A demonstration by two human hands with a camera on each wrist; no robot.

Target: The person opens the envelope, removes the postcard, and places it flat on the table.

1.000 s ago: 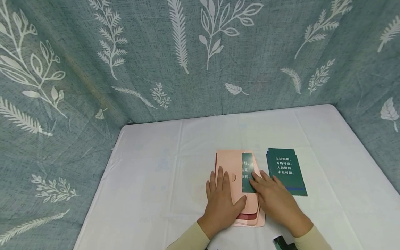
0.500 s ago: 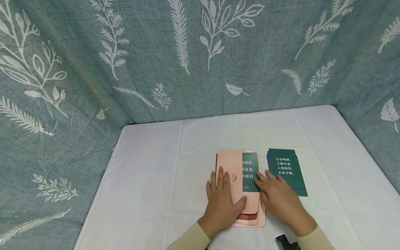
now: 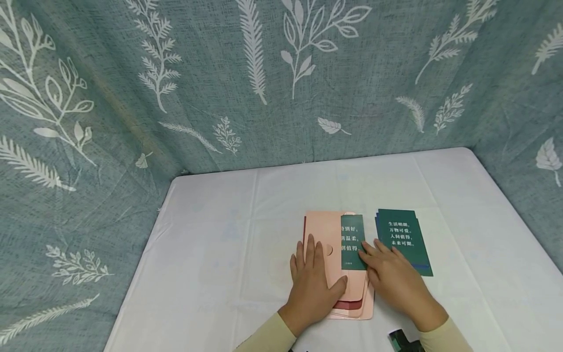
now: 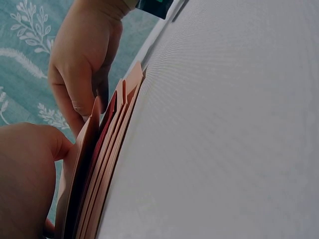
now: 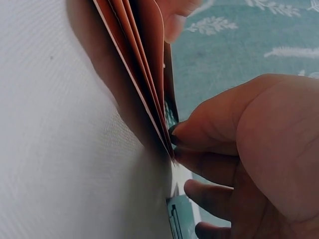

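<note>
A stack of pink paper envelopes, with a dark red one among them, lies on the table in the head view. My left hand rests on the top envelope with fingers spread and straight. From under that envelope's pink panel a green card with white characters shows at the right; its left part is hidden. My right hand pinches the card's right edge between thumb and fingertips. In the right wrist view the thumb and forefinger meet at the edge; the left wrist view shows the envelopes' layered edges.
A small pile of green cards, with some blue showing beneath, lies to the right of the stack. A black and green object is partly visible near the right wrist. White cloth covers the table; a leaf-patterned curtain stands behind.
The right hand has moved slightly right and the green card has slid out with it, uncovering more characters; it barely moves over the last half second. The left hand stays put.
</note>
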